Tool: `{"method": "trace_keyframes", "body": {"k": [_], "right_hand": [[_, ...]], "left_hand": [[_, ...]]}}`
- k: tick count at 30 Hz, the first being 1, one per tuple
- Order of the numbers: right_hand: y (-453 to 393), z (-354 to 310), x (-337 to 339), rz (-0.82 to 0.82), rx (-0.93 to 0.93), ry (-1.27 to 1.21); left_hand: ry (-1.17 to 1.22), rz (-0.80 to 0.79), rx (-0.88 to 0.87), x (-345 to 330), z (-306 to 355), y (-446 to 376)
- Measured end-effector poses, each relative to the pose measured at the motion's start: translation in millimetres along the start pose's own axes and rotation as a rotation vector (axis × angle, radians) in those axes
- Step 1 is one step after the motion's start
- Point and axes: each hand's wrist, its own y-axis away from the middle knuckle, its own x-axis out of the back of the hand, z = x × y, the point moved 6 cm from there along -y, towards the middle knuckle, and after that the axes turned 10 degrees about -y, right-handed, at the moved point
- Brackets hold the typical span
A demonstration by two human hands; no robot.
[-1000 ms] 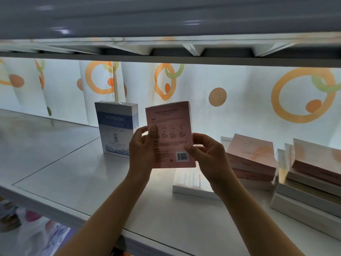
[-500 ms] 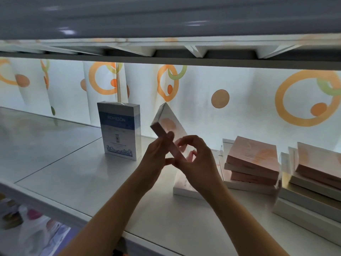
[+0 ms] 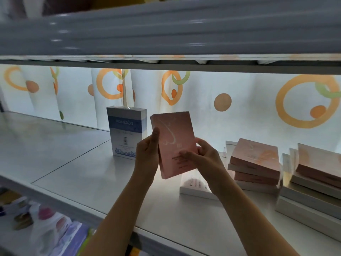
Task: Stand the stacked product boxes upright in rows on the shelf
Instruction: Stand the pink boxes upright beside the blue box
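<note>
**Pink box turned front-out, held above shelf beside the standing blue box**

Turned since the earlier pictures: one second ago the pink box showed its barcode side to the camera; half a second ago it was mid-flip, edge-on and steeply tilted; now its printed front faces the camera.

Hands: the left hand grips the box's left edge, thumb up along the front face. The right hand pinches the lower right part, thumb across the front, fingers behind. Both are closed on the same box; neither is free.

Position: box is in the air, its bottom edge clear of the shelf. Long axis runs near vertical, top leaning slightly left. It sits in front of the hands, between them.

Key relation: the blue box stands upright on the shelf just to the left of the pink box and a little further back. The left hand is the nearer one to it. Free shelf space lies directly to the blue box's right, under the held box.

Judgement: coming move is probably a short lowering, with a small correction to square the axis. Risk: left-hand knuckles nudging the blue box.

Remaining: flat stacks lie at right, and a white box lies flat behind the right wrist. Task looks early.
</note>
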Motion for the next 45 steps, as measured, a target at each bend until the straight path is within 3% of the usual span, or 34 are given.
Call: {"method": "trace_keyframes", "body": {"k": [6,16,21,25,45], "right_hand": [[-3,-2,-2,0.021,0.061,-0.071],[-24,-8,-12,0.145,0.183,0.049],[-41,13,-17,0.180,0.188,0.189],[-49,20,-9,0.241,0.197,0.271],[-29,26,-1,0.131,0.128,0.261]], "left_hand": [[-0.196,0.199,0.024,20,3,-1],[-0.270,0.119,-0.094,25,-16,6],[-0.433,0.195,-0.119,22,-12,-3],[-0.505,0.168,-0.128,19,-24,-10],[-0.512,-0.050,-0.083,15,-36,5]]}}
